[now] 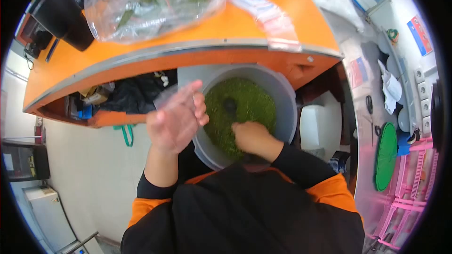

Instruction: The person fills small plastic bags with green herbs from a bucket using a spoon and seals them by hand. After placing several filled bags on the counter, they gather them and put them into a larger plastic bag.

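Note:
A grey tub stands in front of me, with green, finely chopped material inside. My right hand is low in the tub, its fingers closed round the handle of a dark scoop that rests on the green material. Left of the tub I hold up my left hand, palm turned upward and fingers curled, gripping a small clear plastic bag. The bag sticks out to the left of the fingers; its lower part is hard to make out against the palm.
An orange table curves across the top. It carries a big clear bag of green packets, flat printed packets and a black container. Right are a white bin, scissors, a green oval and pink racks.

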The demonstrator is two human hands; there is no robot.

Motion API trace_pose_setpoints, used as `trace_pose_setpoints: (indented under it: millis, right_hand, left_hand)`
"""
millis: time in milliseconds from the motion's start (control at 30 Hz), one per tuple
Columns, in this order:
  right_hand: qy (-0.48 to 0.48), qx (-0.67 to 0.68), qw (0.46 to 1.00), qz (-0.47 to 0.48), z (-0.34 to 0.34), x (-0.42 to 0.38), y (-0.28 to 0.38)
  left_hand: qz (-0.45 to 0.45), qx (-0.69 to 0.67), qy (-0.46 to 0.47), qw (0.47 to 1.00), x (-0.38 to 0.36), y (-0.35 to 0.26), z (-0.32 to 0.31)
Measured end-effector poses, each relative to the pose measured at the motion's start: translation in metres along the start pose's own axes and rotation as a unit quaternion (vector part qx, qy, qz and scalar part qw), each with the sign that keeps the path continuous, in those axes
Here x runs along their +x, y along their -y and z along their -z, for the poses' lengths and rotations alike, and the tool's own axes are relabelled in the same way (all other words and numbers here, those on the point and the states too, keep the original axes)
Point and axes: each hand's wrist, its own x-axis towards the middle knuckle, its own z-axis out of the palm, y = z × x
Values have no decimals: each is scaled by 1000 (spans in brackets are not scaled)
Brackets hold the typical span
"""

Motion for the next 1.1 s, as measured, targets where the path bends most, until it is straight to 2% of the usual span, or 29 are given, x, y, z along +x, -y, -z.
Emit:
trace_pose_setpoints:
  millis: [100,267,400,500,600,700,800,900,1000,1100]
  right_hand:
    - [-7,9,999,-38,1,5,-7]
    - [-105,27,992,-61,5,22,-31]
    - [-167,-75,981,-62,26,15,-37]
    - [-245,-145,958,30,20,8,-28]
    - [-258,-218,939,58,14,11,-29]
    - [-123,-193,969,96,10,-9,-21]
    - [-30,-56,989,131,5,-30,-22]
    - [-39,17,993,113,12,-30,-39]
    - [-120,96,980,127,33,-45,-46]
    - [-173,157,971,49,62,-69,-46]
  left_hand:
    - [9,-89,-42,995,-7,-2,0]
    - [2,-86,-48,995,-13,-2,8]
    - [-14,-30,-64,997,-16,-3,12]
    - [-3,47,-86,995,-15,-1,5]
    - [11,108,-102,989,-10,4,-7]
    - [25,138,-111,984,-10,6,-11]
    - [38,155,-123,980,-11,9,-13]
    - [58,182,-134,972,-8,13,-17]
    - [73,224,-131,963,-3,15,-20]
    - [62,263,-102,957,3,20,-21]
